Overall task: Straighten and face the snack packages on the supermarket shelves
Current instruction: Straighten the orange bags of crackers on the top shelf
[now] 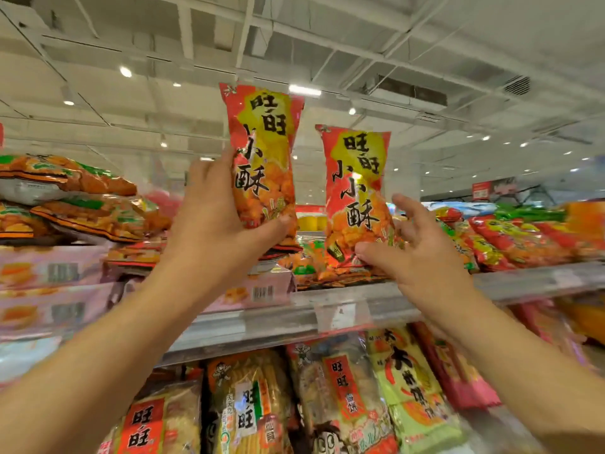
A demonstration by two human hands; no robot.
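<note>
The job looks partly done on the top shelf (523, 283) and hardly begun around it. Two red snack bags stand upright with their printed fronts toward the aisle, near the middle of the shelf's front edge. The left hand (209, 217) grips the left red bag (263, 158) low down, fingers behind it and thumb across its lower front, and that bag sits higher than its neighbour, so I judge it is lifted or only just resting on the packs beneath. The right hand (415, 253) is mostly open, fingers spread; its thumb touches the lower front corner of the right red bag (357, 191), which stands among loose packs on the shelf.

What is left, as I judge it: toward the shelf's left end, a heap of orange-and-green bags (75, 194) lies flat and crooked on pink cartons (49, 273). Toward the right end, a row of red and green bags (510, 237) lies flat, not faced. On the lower shelf, rice cracker packs (343, 398) stand leaning, about four clearly seen, with more at both sides too blurred to count.

Counted: two hands, two upright red bags.
</note>
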